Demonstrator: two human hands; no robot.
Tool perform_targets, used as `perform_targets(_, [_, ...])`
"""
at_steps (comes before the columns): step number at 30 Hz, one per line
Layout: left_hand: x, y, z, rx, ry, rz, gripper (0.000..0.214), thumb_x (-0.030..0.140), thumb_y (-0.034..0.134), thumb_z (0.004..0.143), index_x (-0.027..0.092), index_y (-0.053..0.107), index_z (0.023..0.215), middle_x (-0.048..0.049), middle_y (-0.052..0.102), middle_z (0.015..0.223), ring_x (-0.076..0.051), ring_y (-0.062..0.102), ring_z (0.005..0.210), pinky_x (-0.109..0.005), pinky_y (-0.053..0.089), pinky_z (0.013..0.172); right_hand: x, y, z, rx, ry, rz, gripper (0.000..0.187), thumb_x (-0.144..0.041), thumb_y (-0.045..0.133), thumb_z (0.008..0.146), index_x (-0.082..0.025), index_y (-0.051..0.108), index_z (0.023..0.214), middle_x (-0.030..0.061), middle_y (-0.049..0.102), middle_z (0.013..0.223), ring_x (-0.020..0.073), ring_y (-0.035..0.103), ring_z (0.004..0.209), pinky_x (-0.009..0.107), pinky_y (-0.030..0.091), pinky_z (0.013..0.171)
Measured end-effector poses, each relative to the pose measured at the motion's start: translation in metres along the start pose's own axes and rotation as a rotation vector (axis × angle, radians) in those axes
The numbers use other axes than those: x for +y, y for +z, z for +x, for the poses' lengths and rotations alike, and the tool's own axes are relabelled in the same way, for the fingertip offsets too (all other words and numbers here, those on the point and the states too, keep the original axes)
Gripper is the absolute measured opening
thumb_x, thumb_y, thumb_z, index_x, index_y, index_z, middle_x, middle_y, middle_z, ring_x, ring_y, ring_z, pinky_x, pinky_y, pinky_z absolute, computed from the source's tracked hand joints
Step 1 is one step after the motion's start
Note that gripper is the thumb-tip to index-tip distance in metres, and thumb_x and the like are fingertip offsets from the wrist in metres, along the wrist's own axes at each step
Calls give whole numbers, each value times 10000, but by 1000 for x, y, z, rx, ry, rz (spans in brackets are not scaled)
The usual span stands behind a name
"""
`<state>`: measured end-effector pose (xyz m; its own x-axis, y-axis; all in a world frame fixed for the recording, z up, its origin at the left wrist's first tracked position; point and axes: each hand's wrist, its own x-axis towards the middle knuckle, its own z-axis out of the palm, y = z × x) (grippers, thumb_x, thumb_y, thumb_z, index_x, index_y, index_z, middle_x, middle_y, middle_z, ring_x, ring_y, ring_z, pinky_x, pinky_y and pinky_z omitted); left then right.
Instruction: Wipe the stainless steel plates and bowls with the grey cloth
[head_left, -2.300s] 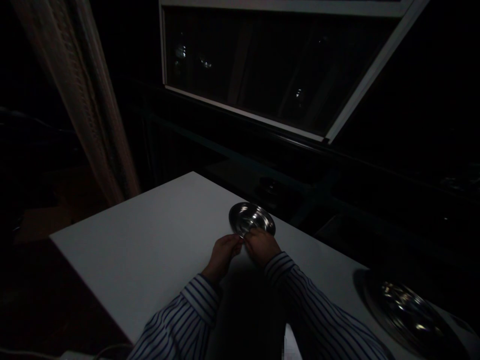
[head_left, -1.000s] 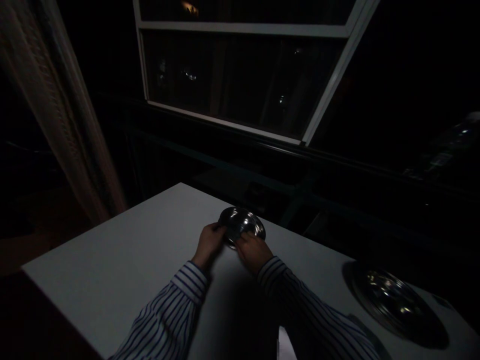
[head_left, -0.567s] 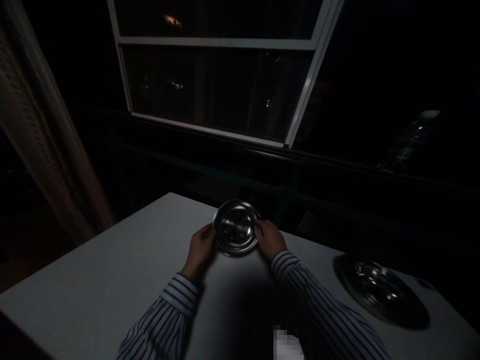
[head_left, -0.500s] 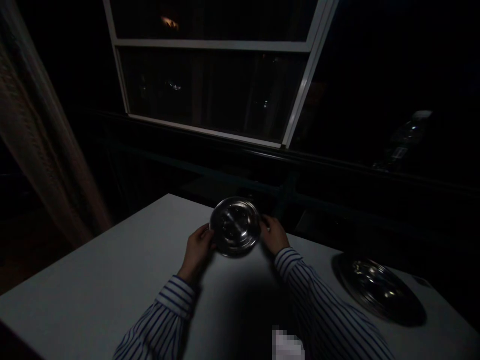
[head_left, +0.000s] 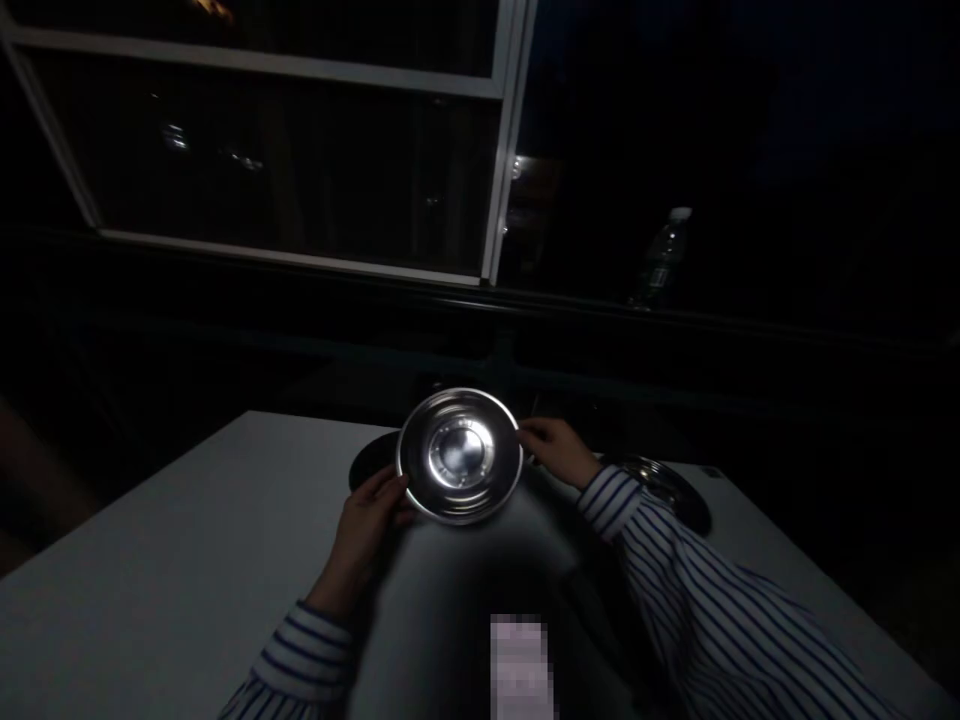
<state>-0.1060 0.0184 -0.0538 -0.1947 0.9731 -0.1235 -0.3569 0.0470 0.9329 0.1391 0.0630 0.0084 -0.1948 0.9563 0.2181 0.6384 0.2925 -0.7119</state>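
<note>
Between my two hands is a round, shallow steel plate (head_left: 460, 455), tilted so that its shiny inside faces me. My left hand (head_left: 367, 520) pinches its lower left rim, thumb on top and fingers underneath. My right hand (head_left: 559, 450) is closed on the right rim. Behind the plate's left side shows a dark rounded shape (head_left: 373, 455); whether it is another plate or a shadow, I cannot tell. Beyond my right sleeve lies another shiny metal plate (head_left: 671, 490), partly hidden by the striped cuff.
The white table (head_left: 202, 540) runs beneath my arms, with dark shadow across its middle. A plastic bottle (head_left: 664, 260) with a white cap stands on the dark ledge at the back right. A white window frame (head_left: 300, 260) rises behind. The room is dim.
The view has swung right, so the window, bottle and table corner sit further left. The held plate appears larger and its inside brighter. A dark rounded shape now shows behind it.
</note>
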Motion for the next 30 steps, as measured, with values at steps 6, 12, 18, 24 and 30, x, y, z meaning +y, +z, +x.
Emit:
perform_targets(6, [-35, 34, -6, -166, -151, 77, 334, 181, 675, 669, 125, 638, 996, -59, 667, 737, -125, 611, 562, -239, 513, 483, 56, -30, -43, -138, 212, -124, 280, -213, 432, 810, -94, 680, 865, 59, 670, 711, 129, 574, 569, 231, 432, 546])
perform_targets(12, [-74, 51, -1, -242, -192, 105, 397, 257, 666, 673, 132, 617, 1046, -71, 677, 760, -140, 622, 568, -257, 500, 493, 87, -24, -67, -193, 314, -260, 267, -147, 422, 787, -97, 675, 717, 52, 657, 645, 118, 569, 564, 207, 395, 533])
perform_targets(18, [-85, 58, -5, -256, -189, 151, 388, 251, 654, 664, 111, 627, 1024, -73, 684, 759, -136, 617, 588, -280, 509, 557, 97, -21, -86, -172, 324, -344, 264, -190, 426, 825, -130, 683, 817, 62, 686, 797, 140, 624, 744, 212, 418, 642])
perform_targets(24, [-87, 63, -5, -245, -196, 193, 389, 255, 656, 652, 106, 630, 1011, -59, 667, 699, -137, 608, 575, -267, 494, 538, 110, -38, -143, -25, 392, -494, 319, -299, 391, 863, -133, 623, 1007, 155, 638, 1018, 278, 590, 957, 374, 410, 776])
perform_targets(30, [-80, 67, -7, -184, -144, 306, 394, 263, 655, 673, 110, 592, 1031, -112, 680, 811, -163, 637, 623, -284, 503, 562, 119, -23, -174, -84, 442, -458, 311, -323, 472, 829, -183, 609, 1071, 111, 625, 1095, 245, 584, 985, 351, 426, 813])
